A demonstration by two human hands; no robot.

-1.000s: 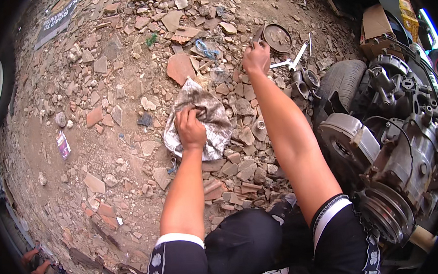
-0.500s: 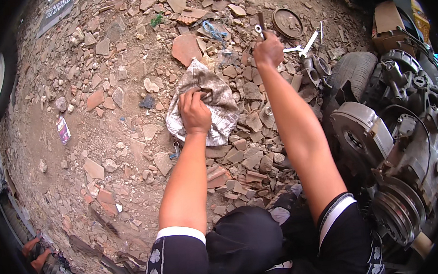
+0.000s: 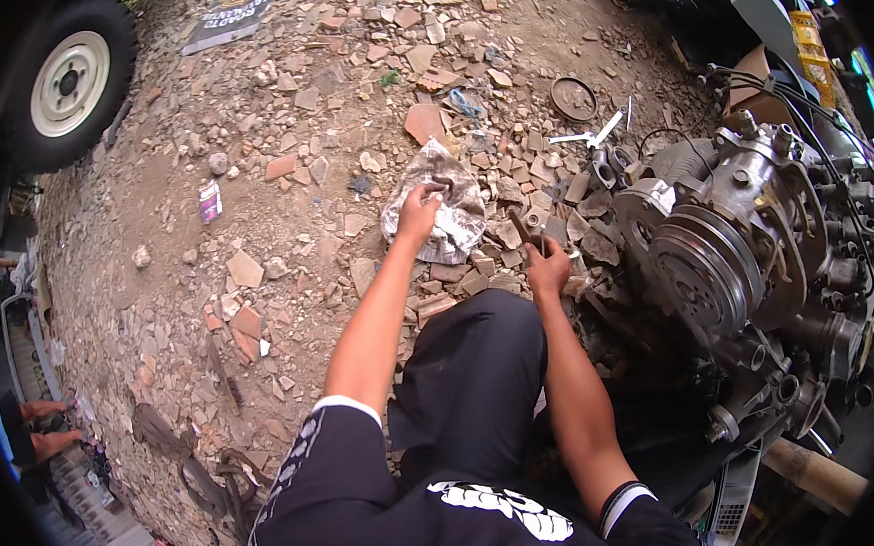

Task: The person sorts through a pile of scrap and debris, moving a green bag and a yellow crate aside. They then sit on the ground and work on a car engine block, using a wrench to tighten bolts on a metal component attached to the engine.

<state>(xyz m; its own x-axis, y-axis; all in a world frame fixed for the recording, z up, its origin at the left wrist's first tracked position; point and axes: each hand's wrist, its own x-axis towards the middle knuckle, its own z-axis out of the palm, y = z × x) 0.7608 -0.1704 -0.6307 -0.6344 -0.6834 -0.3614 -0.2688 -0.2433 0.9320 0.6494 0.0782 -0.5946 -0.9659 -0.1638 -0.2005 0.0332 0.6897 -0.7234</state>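
Note:
A dirty white cloth [image 3: 462, 216] with dark stains lies crumpled on the rubble in front of me. My left hand [image 3: 419, 212] is closed on its upper left part, fingers pinched over a fold. To the right, just beyond my raised knee, my right hand [image 3: 549, 266] grips a narrow dark bar-like tool [image 3: 520, 226] that points up and left. Its lower end is hidden in the fist, so its exact kind does not show. Farther off lie a pale open-ended spanner [image 3: 606, 128] and a round rusty lid [image 3: 573, 98].
A greasy engine [image 3: 707, 266] with a grooved pulley fills the right side, close to my right arm. Broken tiles and stones cover the ground. A wheel [image 3: 70, 85] stands far left, and a cardboard box [image 3: 749, 81] sits back right. Another person's legs [image 3: 51, 427] show at left.
My right hand has drawn back from beside the spanners toward my knee, carrying the dark bar. My left hand stays on the cloth. The whole view has shifted, showing more engine and the wheel.

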